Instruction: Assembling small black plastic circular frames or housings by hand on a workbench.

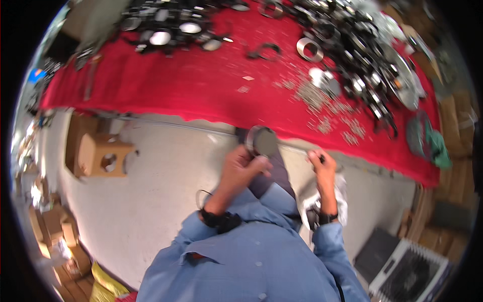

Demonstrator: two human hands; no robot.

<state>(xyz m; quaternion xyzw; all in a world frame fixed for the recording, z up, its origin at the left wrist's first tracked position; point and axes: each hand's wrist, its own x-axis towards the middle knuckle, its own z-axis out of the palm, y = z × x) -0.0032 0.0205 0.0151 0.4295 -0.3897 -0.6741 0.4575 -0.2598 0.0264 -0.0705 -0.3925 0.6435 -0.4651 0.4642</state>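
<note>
My left hand (240, 170) grips a round, dark, flat-faced disc with a shiny rim (265, 142), held upright just off the table's near edge, over my lap. Apart from it on the right, my right hand (324, 166) is closed, with a small black piece (322, 158) at its fingertips; blur hides what kind it is. The red-covered table (166, 85) lies right beyond both hands. Small metal bits (314, 98) are scattered on it, nearest my right hand.
Black and silver round parts are heaped at the far left (171, 25) and far right (352, 45). A loose metal ring (309, 49) lies between. A cardboard box (103, 156) stands under the table's left side; a black-and-white grilled unit (410, 269) sits lower right.
</note>
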